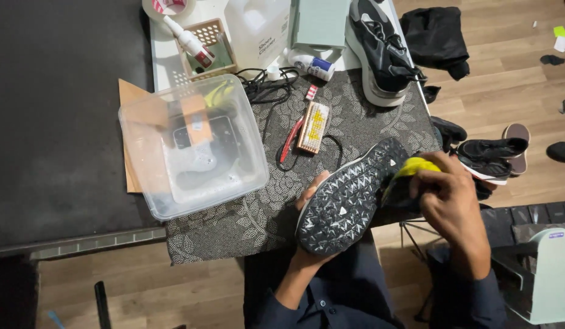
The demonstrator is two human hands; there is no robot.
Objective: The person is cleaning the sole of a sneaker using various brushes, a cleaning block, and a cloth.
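A black sneaker [349, 201] is turned sole-up, its black tread speckled with white. My left hand [311, 196] grips it from below along its left side, thumb on the sole's edge. My right hand [450, 198] presses a yellow cloth [415, 167] against the shoe's far end near the heel. Both hands hover over the near edge of a dark patterned mat [246, 213] on the table.
A clear plastic tub [191, 146] with water sits left of the shoe. A wooden brush [313, 126] and red-handled tool lie behind it. Farther back stand a second black shoe [380, 49], a white jug [258, 27] and a basket with bottles. More shoes lie on the floor at right.
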